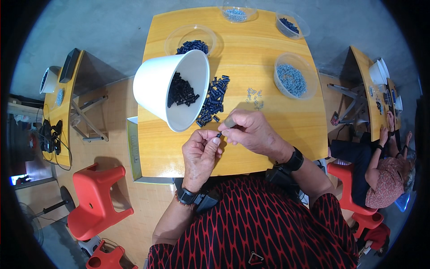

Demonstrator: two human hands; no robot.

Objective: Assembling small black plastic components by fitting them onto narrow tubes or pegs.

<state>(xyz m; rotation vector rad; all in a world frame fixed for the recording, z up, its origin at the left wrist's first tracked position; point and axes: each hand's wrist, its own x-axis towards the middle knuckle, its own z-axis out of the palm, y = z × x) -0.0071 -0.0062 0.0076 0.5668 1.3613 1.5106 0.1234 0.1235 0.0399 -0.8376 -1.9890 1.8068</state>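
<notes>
Near the front edge of the wooden table, my left hand (199, 152) is closed, pinching a small black plastic piece (219, 134) between thumb and fingertips. My right hand (251, 130) meets it from the right, its fingers closed by the end of that piece. A short greyish-brown thing (230, 122) shows at the right fingers; I cannot tell whether it is a tool or a finger cover. Just beyond both hands lies a heap of small black cylindrical pieces (215, 99). More black pieces (181, 91) fill a tipped white bucket (152, 85).
Small silvery metal pieces (254, 96) lie scattered on the table (251, 54). A clear tub (293, 78) of them stands at right. More clear tubs (190, 33) sit along the far side. A red chair (96, 201) stands left; a seated person (385, 181) works at right.
</notes>
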